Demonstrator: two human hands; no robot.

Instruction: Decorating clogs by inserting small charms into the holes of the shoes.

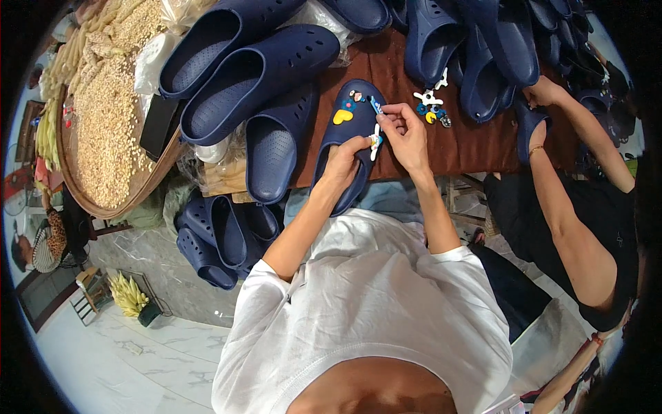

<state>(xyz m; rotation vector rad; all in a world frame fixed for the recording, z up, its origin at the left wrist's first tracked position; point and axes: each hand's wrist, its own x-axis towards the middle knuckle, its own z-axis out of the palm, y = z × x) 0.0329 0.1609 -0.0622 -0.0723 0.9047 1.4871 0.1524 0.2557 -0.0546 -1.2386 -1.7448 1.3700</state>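
My left hand (343,160) is closed around the right edge of a dark blue perforated foam clog (347,141), thumb on top, and it holds the shoe on the brown table (476,148). My right hand (407,131) is at about three o'clock from the clog, its fingers pinched on a small white and blue charm (376,136) at the rim of the shoe. I cannot tell if the charm is already seated in a hole.

The long axis of the clog runs from twelve o'clock to six o'clock, a little tilted. The rounded toe points away from me, and the heel end hangs over the near table edge toward my white shirt. On the toe sit a yellow heart charm (343,116) and some smaller coloured charms.

At two o'clock from my right hand a small heap of loose charms (431,107), white, blue and yellow, lies on the table. At nine o'clock lie more dark blue clogs (258,83), stacked with their openings up. Farther at ten o'clock stands a wide round woven tray (148,181), and it holds pale dried grains (103,131) in a thick layer. At three o'clock another person's arm (562,207) reaches to the pile of clogs.
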